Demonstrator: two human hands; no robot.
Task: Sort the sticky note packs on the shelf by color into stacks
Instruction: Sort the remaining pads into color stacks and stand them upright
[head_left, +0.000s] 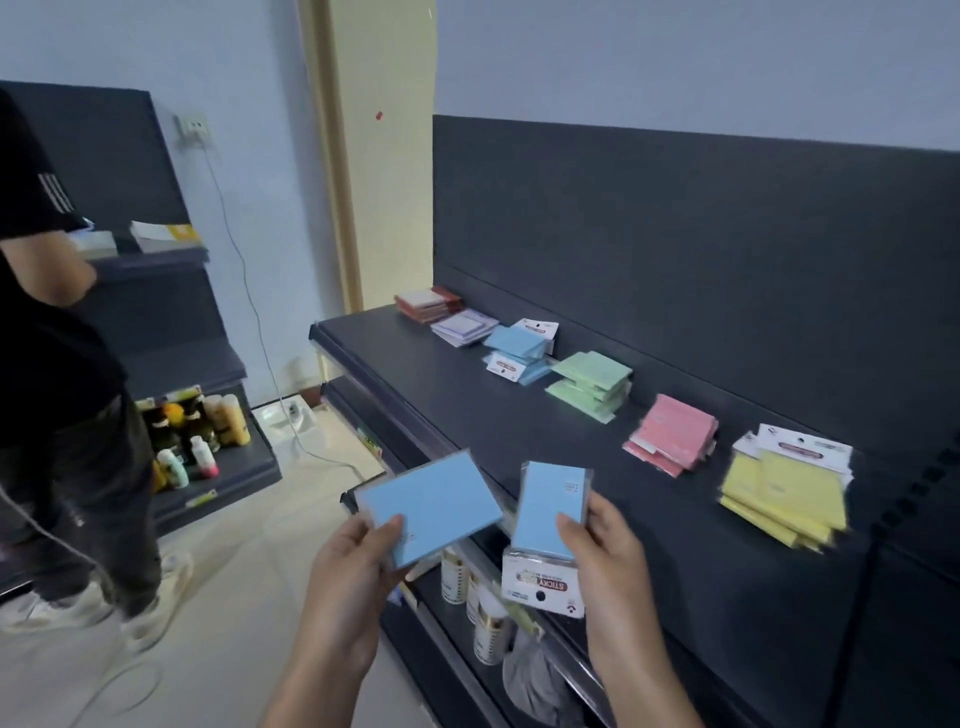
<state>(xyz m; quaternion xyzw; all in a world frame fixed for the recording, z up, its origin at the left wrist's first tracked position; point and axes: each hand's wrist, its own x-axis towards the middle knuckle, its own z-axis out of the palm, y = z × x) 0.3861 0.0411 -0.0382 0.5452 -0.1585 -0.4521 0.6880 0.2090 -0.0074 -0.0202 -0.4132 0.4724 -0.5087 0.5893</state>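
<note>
My left hand (358, 561) pinches a blue sticky note pack (431, 501) by its near corner, in front of the dark shelf (431, 384). My right hand (605, 551) grips a second blue pack (550, 506) held upside down, its white header card (543, 584) hanging below. Stacks lie along the shelf's back: red-brown (428, 304), white (462, 326), blue (519, 351), green (592, 384), pink (672, 434) and yellow (787, 491).
A person in black (57, 364) stands at the left by another shelf unit holding bottles (195, 431). A cable (291, 431) trails over the floor. Jars (470, 587) and a plastic bag (530, 675) sit on the lower shelf under my hands.
</note>
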